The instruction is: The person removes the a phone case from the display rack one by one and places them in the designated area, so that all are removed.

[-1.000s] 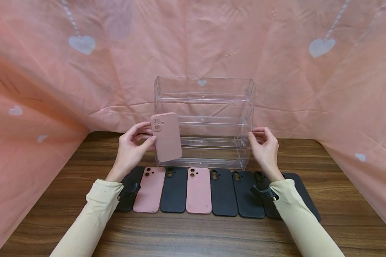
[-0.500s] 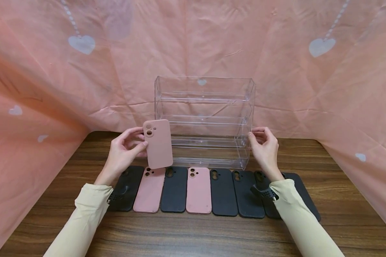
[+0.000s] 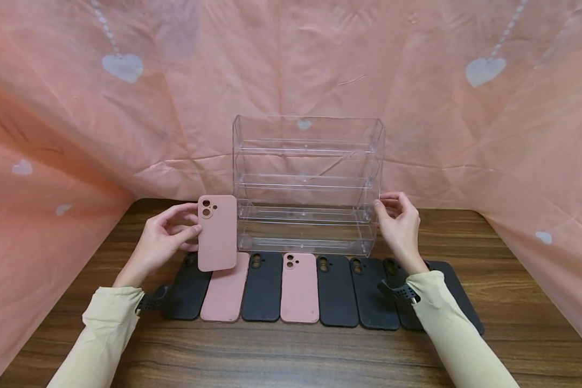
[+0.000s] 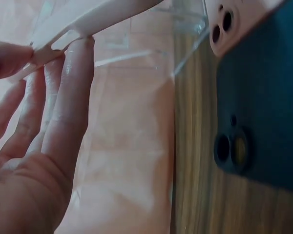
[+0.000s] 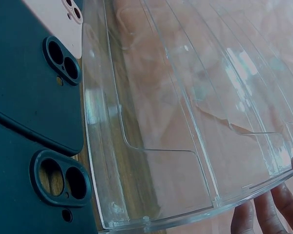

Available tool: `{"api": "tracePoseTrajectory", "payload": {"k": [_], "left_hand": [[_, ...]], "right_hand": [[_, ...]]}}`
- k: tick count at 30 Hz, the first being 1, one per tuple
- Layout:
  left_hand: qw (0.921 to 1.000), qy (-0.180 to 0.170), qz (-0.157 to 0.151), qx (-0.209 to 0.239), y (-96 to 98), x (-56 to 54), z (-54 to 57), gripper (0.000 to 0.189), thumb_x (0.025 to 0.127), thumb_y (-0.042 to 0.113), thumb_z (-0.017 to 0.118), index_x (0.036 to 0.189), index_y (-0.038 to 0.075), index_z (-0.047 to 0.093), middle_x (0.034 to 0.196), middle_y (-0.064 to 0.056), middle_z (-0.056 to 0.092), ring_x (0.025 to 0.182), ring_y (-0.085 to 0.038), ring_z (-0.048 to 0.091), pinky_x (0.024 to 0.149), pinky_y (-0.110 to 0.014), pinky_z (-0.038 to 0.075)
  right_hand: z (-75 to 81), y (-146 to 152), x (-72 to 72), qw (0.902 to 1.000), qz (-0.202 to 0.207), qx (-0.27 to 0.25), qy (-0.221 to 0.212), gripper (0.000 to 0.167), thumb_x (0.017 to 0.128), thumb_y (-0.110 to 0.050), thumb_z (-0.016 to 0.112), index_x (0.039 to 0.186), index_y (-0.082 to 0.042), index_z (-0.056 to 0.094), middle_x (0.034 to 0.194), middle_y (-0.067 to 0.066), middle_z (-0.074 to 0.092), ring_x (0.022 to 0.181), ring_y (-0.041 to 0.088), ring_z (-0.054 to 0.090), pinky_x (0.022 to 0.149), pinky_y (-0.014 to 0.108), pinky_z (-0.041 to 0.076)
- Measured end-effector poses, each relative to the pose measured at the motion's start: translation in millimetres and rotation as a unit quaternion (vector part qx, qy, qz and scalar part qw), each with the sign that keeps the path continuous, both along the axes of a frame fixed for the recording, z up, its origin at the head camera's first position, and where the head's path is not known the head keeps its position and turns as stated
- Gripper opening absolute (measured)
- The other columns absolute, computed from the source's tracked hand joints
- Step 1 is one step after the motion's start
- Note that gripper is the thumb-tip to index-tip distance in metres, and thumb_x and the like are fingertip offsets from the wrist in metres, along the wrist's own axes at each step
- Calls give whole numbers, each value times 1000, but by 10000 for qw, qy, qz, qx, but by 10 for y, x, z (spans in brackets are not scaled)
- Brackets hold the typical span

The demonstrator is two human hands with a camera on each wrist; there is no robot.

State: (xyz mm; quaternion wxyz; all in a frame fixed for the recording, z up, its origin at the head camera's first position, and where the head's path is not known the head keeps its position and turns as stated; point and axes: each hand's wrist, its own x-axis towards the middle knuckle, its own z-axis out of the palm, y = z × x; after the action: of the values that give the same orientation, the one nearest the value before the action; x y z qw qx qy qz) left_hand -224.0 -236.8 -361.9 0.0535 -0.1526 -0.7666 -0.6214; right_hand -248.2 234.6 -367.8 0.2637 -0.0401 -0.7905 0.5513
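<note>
A pink phone case (image 3: 218,234) with two camera holes is pinched by its left edge between the thumb and fingers of my left hand (image 3: 162,237). It hangs upright above the row, in front of the lower left corner of a clear tiered acrylic rack (image 3: 305,161). In the left wrist view the case (image 4: 97,19) shows edge-on at the fingertips. My right hand (image 3: 400,223) grips the right side wall of the rack; in the right wrist view its fingers (image 5: 266,209) lie behind the clear wall with the thumb in front.
A row of phone cases lies across the wooden table (image 3: 271,355): pink ones (image 3: 299,288) among several black ones (image 3: 338,291). The left pink case (image 3: 223,296) is partly covered by the held one. Peach cloth (image 3: 320,59) with hearts hangs behind and at both sides.
My left hand has moved left and down with the pink phone case, away from the rack's front, and the case has turned more upright. My right hand stays on the rack.
</note>
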Motion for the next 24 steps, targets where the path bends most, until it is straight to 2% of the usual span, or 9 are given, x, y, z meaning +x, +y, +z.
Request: {"api": "tracePoseTrajectory", "payload": {"k": [6,11,17,24], "left_hand": [[9997,-185,-10,-134,-133,27,-12,48,93,1,72,138,5,57,99,5,68,81,-7,74,64,-42,63],[9980,-317,-2,-546,-236,47,-19,49,94,4,72,140,2,56,99,8,69,83,-5,73,64,-43,63],[9932,-685,-173,-923,-405,69,-6,53,95,8,72,143,-3,51,101,9,69,86,-4,73,66,-42,64],[9857,-912,-438,-1349,-604,100,4,54,95,12,72,142,-4,51,99,9,71,81,-11,74,66,-42,64]], "right_hand": [[14,-7,9,10000,-16,21,-12,25,98,-11,65,119,2,65,113,19,70,79,-2,67,59,16,57],[34,-25,20,10000,-25,12,-36,24,98,-9,65,118,4,64,113,22,70,78,-1,67,59,17,57],[-14,7,-10,10000,-2,-21,38,24,98,-14,66,118,0,66,111,17,71,77,-1,67,58,17,57],[-12,8,-2,9999,19,39,122,24,97,-14,66,117,-1,66,107,14,71,76,-2,68,56,17,56]]}}
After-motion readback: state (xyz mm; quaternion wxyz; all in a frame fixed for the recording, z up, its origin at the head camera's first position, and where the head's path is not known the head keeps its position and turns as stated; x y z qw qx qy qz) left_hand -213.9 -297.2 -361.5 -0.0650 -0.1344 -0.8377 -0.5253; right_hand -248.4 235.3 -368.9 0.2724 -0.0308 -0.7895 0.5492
